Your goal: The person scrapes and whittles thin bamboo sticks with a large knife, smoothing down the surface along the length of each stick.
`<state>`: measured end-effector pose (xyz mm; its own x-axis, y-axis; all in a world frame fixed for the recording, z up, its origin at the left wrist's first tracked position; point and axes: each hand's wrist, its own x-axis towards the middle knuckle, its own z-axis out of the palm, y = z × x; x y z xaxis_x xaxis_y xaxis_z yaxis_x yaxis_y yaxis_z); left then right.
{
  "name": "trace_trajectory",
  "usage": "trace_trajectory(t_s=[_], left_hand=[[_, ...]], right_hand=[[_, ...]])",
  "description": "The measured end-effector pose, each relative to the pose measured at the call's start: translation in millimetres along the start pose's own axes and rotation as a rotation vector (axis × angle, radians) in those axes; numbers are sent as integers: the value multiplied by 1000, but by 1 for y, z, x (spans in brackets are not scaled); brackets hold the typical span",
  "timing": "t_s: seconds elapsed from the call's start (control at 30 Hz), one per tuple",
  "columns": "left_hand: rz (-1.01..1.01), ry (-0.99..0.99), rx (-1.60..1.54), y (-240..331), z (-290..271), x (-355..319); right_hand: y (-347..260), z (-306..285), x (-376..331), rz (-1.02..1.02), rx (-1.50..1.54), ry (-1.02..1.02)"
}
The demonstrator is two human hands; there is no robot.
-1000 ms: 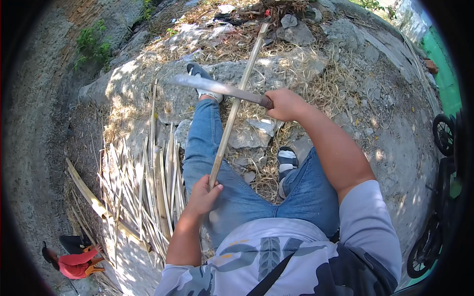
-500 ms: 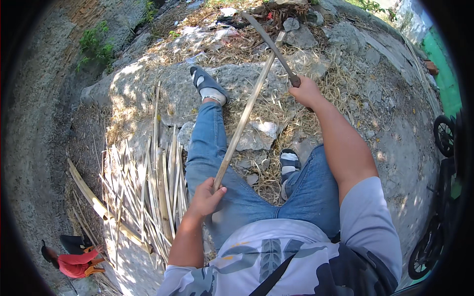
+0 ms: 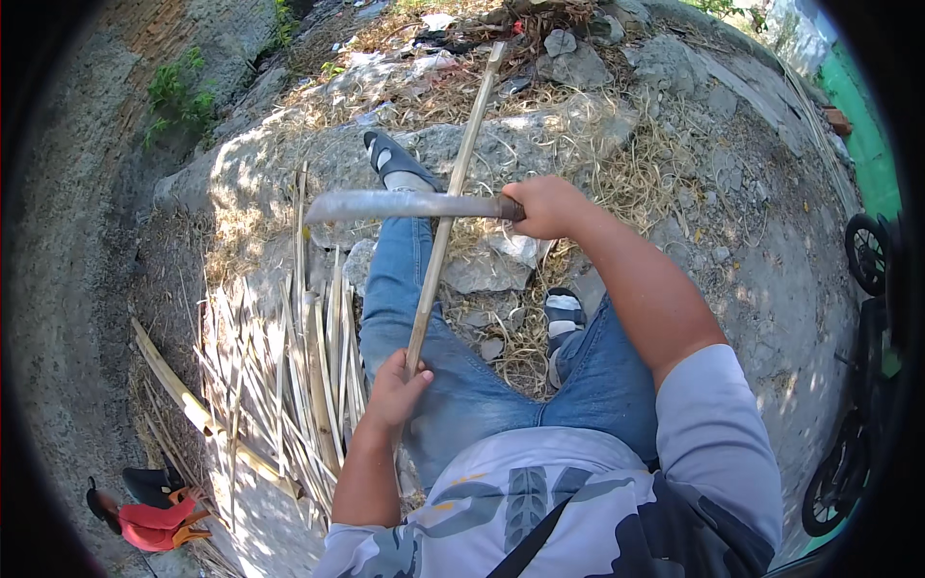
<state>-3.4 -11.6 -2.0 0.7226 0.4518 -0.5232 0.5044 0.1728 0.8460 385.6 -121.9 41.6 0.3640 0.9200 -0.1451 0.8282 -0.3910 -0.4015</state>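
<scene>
My left hand (image 3: pixel 393 390) is closed around the near end of a long bamboo strip (image 3: pixel 440 246), which slants up and away over my left thigh. In my right hand (image 3: pixel 546 207) is the dark handle of a machete (image 3: pixel 395 205). Its broad blade points left and lies across the strip near its middle; whether it presses on the strip or passes just above it, I cannot tell. The blade's far part is slightly blurred.
Many split bamboo strips (image 3: pixel 279 376) lie on the ground to my left, beside a thicker bamboo piece (image 3: pixel 178 385). Pale shavings (image 3: pixel 602 144) litter the stony ground ahead. A person in red (image 3: pixel 154 525) is at lower left. Dark wheels (image 3: pixel 831 482) stand at right.
The machete has swung from pointing up and away to lying level across the strip. My right hand has moved left and nearer. The strip's far end has shifted left.
</scene>
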Motion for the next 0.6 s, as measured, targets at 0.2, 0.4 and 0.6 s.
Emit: trace_trajectory(t_s=[0.2, 0.4, 0.6], left_hand=[[-45, -27, 125, 7, -2, 0], [-37, -9, -125, 0, -2, 3], [142, 37, 183, -2, -1, -3]], right_hand=[[48, -10, 0, 454, 371, 204], [-24, 16, -4, -52, 42, -60], [-62, 5, -10, -296, -195, -236]])
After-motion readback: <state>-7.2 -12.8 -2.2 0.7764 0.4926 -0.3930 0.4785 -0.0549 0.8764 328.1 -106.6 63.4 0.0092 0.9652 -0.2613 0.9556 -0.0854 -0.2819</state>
